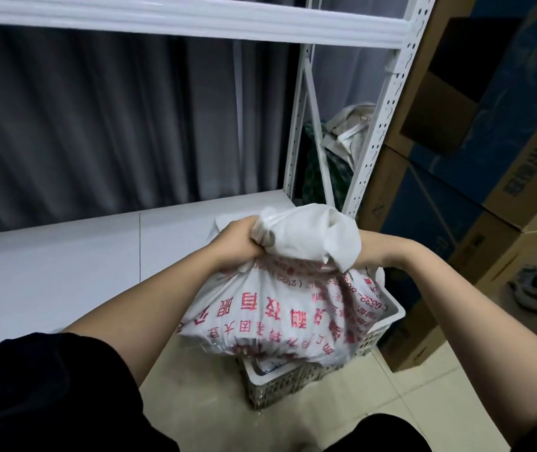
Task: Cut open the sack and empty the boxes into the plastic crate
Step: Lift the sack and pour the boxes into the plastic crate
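A white woven sack [280,314] with red printed characters hangs upside down over a white perforated plastic crate [293,380] on the floor. Its bulging lower part sits in the crate's opening. My left hand [241,243] grips the bunched top of the sack on the left. My right hand [366,256] grips the bunched cloth on the right and is mostly hidden behind the fabric. No boxes or cutting tool show.
A white metal shelf rack [381,125] stands behind the crate, its low white shelf [65,256] stretching left. Stacked cardboard boxes [475,177] rise close on the right. A grey curtain hangs behind. Beige floor tiles [195,402] lie in front.
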